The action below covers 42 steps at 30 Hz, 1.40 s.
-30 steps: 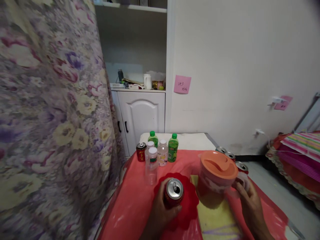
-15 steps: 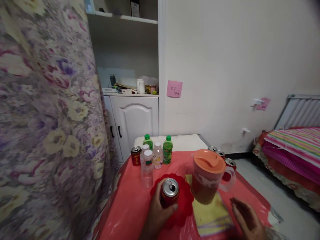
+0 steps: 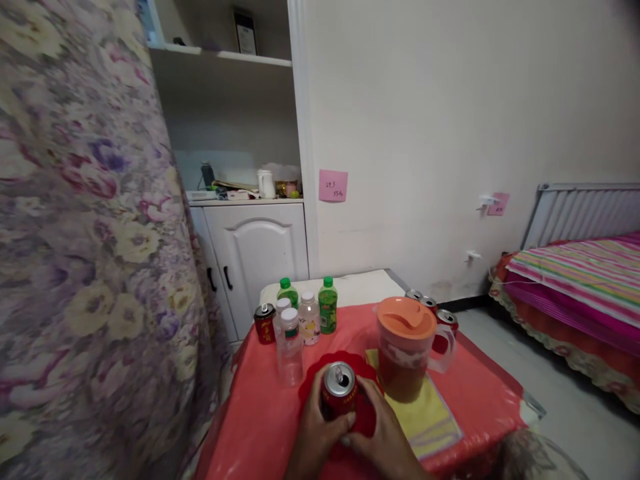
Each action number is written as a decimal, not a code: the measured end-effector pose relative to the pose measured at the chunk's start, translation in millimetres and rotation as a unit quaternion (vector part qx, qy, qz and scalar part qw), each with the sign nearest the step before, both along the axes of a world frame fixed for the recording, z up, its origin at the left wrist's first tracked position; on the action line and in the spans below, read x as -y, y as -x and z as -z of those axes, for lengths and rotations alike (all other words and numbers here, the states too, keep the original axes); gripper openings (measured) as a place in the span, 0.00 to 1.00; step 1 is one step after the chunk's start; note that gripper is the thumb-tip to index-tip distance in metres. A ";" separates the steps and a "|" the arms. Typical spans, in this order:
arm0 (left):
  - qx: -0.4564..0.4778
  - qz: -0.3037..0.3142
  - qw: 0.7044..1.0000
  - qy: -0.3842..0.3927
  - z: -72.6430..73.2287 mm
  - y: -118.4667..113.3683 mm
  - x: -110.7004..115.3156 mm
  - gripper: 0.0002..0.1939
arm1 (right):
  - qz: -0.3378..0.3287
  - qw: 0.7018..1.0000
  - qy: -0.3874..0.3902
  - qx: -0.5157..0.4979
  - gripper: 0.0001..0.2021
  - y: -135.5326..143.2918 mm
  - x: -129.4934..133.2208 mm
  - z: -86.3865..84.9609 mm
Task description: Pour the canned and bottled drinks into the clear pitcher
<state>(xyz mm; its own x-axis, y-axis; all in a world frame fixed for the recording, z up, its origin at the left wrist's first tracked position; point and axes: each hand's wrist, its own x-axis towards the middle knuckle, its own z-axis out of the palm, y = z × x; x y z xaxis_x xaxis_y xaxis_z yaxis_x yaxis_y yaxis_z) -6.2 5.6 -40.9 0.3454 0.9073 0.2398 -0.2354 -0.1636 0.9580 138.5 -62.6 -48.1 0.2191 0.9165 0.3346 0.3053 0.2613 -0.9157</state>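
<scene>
An opened red drink can (image 3: 340, 381) stands upright over a red scalloped plate (image 3: 311, 375), its silver top facing me. My left hand (image 3: 317, 427) wraps round the can's left side, with the thumb across the front. From the other side my right hand (image 3: 379, 430) curves about the can, fingers behind it and thumb low at the front. Whether the can's base touches the plate is hidden by my hands. Right of them a clear jug (image 3: 404, 370) with an orange lid and brown liquid stands on a yellow cloth (image 3: 435, 423).
Left of the plate stand several bottles, among them a clear one (image 3: 290, 357) and a green-capped one (image 3: 328, 307), plus a dark red can (image 3: 265, 325). More cans (image 3: 446, 323) are behind the jug's handle. A red cover (image 3: 245, 420) lies over the table.
My right hand has come in from the right of the yellow cloth to the can's right side. My left hand still holds the can. The view has shifted a little.
</scene>
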 end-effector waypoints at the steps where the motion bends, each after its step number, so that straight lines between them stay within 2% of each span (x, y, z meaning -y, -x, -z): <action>1: 0.000 0.006 1.000 0.000 -0.1 -0.3 0.1 0.42 | 0.000 1.000 -0.005 -0.004 0.38 1.7 -2.0 -0.6; 4: 0.002 0.027 1.000 -0.001 -2.9 -2.8 1.8 0.43 | -0.003 1.000 -0.028 -0.014 0.35 5.4 -6.3 -1.6; 9: 0.001 0.046 0.999 -0.006 -9.2 -3.8 5.3 0.45 | 0.006 0.999 -0.030 -0.027 0.36 8.8 -6.5 -4.1; 13: -0.006 0.060 0.998 -0.004 -3.4 -3.3 4.5 0.47 | -0.016 0.998 -0.037 -0.048 0.36 8.5 -0.8 -10.7; 17: -0.020 0.070 0.997 0.003 0.0 -6.5 4.7 0.54 | -0.028 0.996 -0.046 -0.066 0.35 4.2 7.9 -20.7; 20: -0.033 0.095 0.995 0.013 -7.3 -6.4 4.4 0.57 | -0.034 0.995 -0.044 -0.082 0.36 -2.3 17.5 -27.7; 23: -0.039 0.106 0.993 0.016 -17.7 -1.4 0.2 0.54 | -0.034 0.994 -0.025 -0.100 0.39 -13.1 31.3 -31.8; 28: -0.052 0.061 0.996 0.051 -28.6 8.9 -7.3 0.40 | 0.033 0.996 0.011 -0.083 0.39 -45.5 62.9 -29.0; 34: -0.046 -0.011 0.997 0.062 -34.0 7.5 -2.5 0.32 | 0.115 0.987 -0.001 -0.116 0.35 -107.0 97.6 -16.6; 39: -0.067 -0.001 0.995 0.078 -35.4 6.4 -1.8 0.32 | 0.225 0.969 0.016 -0.096 0.34 -164.1 99.8 -4.7; 42: -0.075 0.001 0.994 0.080 -27.0 7.7 -7.8 0.33 | 0.263 0.960 0.006 -0.094 0.34 -191.3 86.9 1.0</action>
<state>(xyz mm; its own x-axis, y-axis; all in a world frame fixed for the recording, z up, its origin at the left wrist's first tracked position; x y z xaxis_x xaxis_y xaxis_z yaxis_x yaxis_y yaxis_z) -13.9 13.5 -13.9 0.3676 0.9292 0.0385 -0.0883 -0.0064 0.9961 329.9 -149.5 -49.1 0.7086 0.6658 0.2337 0.2211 0.1050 -0.9696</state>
